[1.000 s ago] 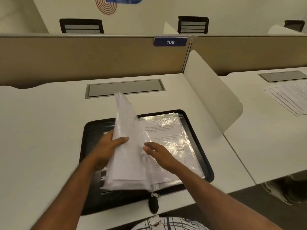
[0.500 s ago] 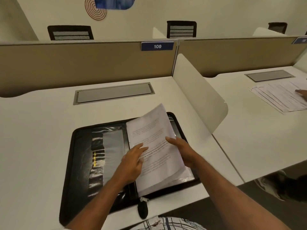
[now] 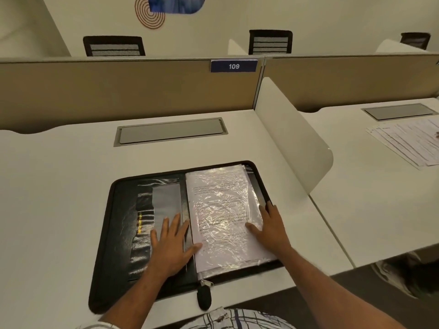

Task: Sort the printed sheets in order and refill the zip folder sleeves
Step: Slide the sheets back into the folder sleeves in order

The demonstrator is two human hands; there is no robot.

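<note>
Folder (image 3: 118,222) lies open at lower centre of the tabletop (image 3: 59,186), left hand (image 3: 171,245) flat and open on its black left panel, right hand (image 3: 270,229) flat and open on the filled sleeves (image 3: 223,210) at right; advise pressing the stack square before turning a sleeve.

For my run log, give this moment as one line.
zip folder: open on desk | left hand: flat on inner cover | right hand: flat on top sleeve

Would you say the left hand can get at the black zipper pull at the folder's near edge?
Probably yes: the left hand rests flat on the black zip folder, and the black zipper pull nearby lies uncovered.
</note>
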